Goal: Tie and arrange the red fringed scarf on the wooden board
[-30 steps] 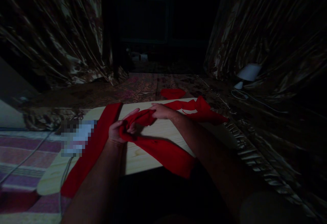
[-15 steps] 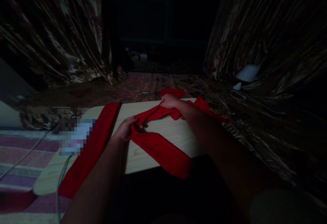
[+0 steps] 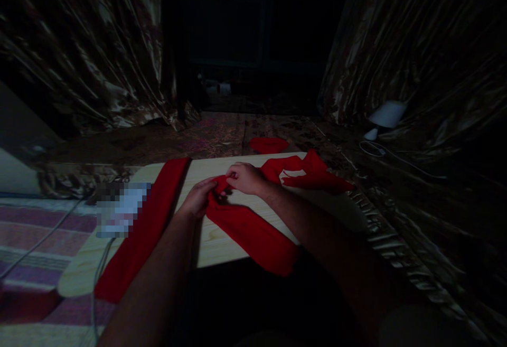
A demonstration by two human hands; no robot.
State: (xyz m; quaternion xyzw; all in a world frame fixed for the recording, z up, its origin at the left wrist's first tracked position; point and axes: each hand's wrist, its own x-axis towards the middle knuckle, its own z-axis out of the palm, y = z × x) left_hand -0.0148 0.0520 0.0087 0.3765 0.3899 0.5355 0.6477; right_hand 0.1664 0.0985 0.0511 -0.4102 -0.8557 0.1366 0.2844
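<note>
Red cloth strip point(image 3: 253, 235): long, plain, bunched at left hand point(image 3: 199, 198).

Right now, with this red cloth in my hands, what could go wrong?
The red cloth reaches past the near edge of the wooden board, so it might slide down if your left hand loosens. The cable runs beside the flat red strip and might snag it. The light is dim, so a crease could go unnoticed.
</note>
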